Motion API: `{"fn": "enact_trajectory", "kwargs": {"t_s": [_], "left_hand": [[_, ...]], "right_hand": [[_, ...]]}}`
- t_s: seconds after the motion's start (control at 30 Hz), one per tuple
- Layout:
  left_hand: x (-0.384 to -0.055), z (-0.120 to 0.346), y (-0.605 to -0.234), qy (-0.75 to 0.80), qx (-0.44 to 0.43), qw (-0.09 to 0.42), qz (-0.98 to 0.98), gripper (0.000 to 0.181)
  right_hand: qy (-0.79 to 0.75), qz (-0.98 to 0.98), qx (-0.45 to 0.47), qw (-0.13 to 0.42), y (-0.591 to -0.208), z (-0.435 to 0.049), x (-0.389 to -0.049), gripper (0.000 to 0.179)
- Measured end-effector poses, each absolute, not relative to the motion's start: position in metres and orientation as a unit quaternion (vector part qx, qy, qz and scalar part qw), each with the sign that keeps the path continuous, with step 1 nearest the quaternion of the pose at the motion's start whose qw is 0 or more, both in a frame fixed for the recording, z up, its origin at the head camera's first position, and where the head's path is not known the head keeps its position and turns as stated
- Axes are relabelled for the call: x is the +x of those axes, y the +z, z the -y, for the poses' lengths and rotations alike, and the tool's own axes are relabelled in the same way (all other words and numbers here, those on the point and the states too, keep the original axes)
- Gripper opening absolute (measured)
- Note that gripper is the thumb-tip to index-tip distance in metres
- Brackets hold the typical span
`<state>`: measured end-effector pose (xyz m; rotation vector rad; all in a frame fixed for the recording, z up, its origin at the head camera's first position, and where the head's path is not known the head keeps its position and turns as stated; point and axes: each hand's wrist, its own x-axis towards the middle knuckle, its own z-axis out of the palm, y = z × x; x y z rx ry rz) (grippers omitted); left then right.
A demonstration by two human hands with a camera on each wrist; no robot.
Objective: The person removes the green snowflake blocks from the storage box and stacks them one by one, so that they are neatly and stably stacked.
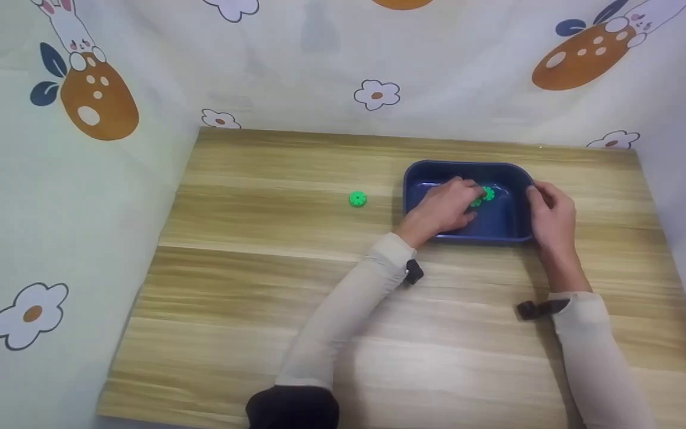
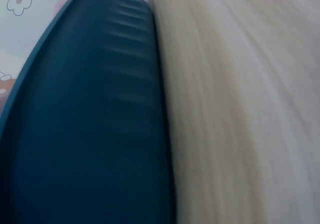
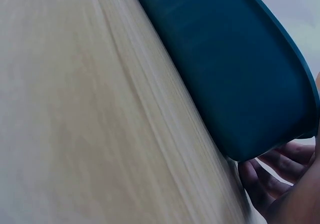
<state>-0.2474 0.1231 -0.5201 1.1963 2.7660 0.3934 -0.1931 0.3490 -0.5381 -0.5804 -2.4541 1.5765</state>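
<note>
A dark blue rectangular tray (image 1: 474,241) stands on the table. My left hand (image 1: 447,205) reaches over its near wall, with bent fingers and the thumb apart from them. Beside those fingertips, inside the tray, are small green notched discs (image 1: 489,193), partly hidden by the hand. At the tray's right end, my right hand (image 1: 553,214) holds the wall, thumb near the rim and fingers outside; the right wrist view shows these fingers (image 3: 275,171) against the outer corner. Another green notched disc (image 1: 357,199) lies on the table left of the tray. The left wrist view shows mainly the tray's outer side (image 2: 95,108).
The wood-grain table (image 1: 248,298) is bounded at the back and sides by pale curtains (image 1: 295,71) printed with flowers and rabbits. Black wrist cameras sit on both sleeves, close above the tabletop.
</note>
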Motion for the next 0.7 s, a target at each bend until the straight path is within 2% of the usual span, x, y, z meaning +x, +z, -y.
{"fn": "enact_trajectory", "kwargs": {"t_s": [0.37, 0.7], "left_hand": [[-0.2479, -0.1241, -0.5246, 0.099, 0.397, 0.021, -0.912, 0.029], [-0.2485, -0.1216, -0.5243, 0.121, 0.397, 0.035, -0.909, 0.025]], "right_hand": [[0.523, 0.824, -0.202, 0.082, -0.5381, -0.3484, -0.1931, 0.046], [0.53, 0.82, -0.202, 0.074, -0.5375, -0.3496, -0.1933, 0.047]]}}
